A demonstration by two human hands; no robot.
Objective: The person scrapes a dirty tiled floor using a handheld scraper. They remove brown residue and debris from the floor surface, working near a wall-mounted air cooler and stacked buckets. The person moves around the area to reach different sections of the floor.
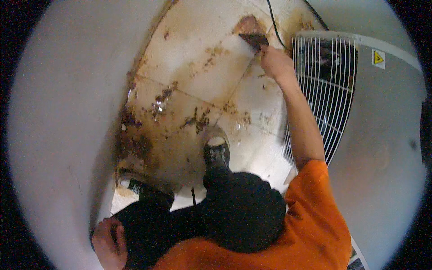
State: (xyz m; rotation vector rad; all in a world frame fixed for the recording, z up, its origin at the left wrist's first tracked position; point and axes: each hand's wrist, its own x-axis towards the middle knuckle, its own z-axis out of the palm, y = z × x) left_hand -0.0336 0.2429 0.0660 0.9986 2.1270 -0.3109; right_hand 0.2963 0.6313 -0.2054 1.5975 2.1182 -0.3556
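My right hand [277, 64] reaches forward, closed on the handle of a dark, wide-edged tool that looks like a scraper [254, 41]. The tool's broad edge is at the floor, against a reddish-brown patch of grime [250, 24]. Pale floor tiles [202, 76] carry brown stains and dark crumbs of dirt. At the lower left, my left hand [109, 241] is curled beside my knee, close to the pale wall-like surface. Whether it holds anything is hidden.
An appliance with a white wire grille [320, 81] and a warning sticker [378, 58] stands close by my right arm. A black cord [275, 27] runs along the floor. A pale upright surface [67, 111] bounds the left. My shoe [216, 148] stands on dirty tiles.
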